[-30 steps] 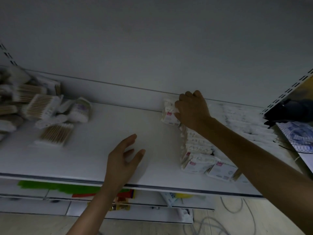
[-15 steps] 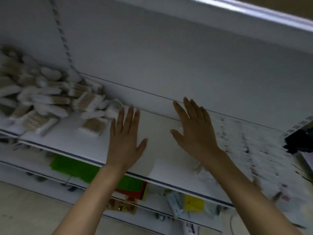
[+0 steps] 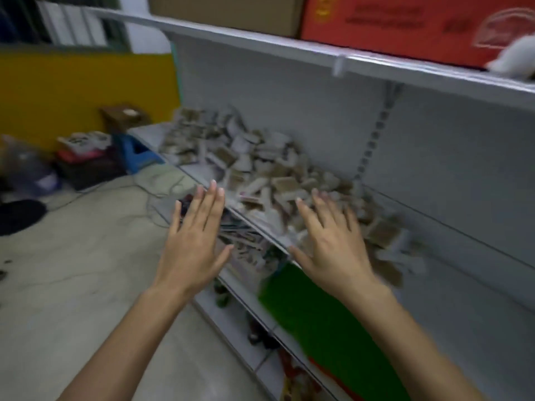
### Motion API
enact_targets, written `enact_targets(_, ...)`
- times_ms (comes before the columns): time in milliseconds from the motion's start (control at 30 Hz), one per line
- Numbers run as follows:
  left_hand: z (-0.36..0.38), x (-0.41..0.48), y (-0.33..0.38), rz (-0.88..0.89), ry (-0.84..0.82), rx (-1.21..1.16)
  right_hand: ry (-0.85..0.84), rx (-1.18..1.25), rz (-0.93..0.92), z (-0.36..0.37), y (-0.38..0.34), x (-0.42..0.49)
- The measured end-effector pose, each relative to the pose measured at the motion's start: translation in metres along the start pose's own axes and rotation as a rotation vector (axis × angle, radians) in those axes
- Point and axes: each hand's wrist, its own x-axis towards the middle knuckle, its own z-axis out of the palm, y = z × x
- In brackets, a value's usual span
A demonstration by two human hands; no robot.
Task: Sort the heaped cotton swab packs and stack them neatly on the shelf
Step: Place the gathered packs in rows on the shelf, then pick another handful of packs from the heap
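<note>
Swab heap (image 3: 260,180) — lengthwise along shelf (image 3: 269,237)

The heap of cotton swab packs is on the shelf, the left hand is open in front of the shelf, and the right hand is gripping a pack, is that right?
Not quite. The head view shows the right hand open, with its fingers straight and spread over the heap of cotton swab packs, gripping nothing. The rest holds: the heap lies on the shelf, and the left hand is open in front of the shelf.

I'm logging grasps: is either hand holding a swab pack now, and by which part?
Nothing is held: the left hand and right hand are open and empty, by the heaped swab packs.
</note>
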Motion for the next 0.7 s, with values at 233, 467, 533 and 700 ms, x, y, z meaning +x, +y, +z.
enact_targets(233,-0.039,-0.006,-0.114,-0.123,-0.023,0.073,0.063,0.195,-0.017,0.035,-0.117,0.062)
enact_targets(467,-0.016,0.013,-0.178,-0.254,-0.011,-0.009,0.162,0.406,0.056,0.077,-0.171,0.13)
enact_targets(533,-0.002,0.026,-0.2,-0.261,-0.026,-0.015,0.165,0.429,0.068,0.095,-0.182,0.158)
enact_targets(700,0.038,0.083,-0.281,-0.223,-0.088,-0.008,0.167,0.497,0.09,0.139,-0.213,0.258)
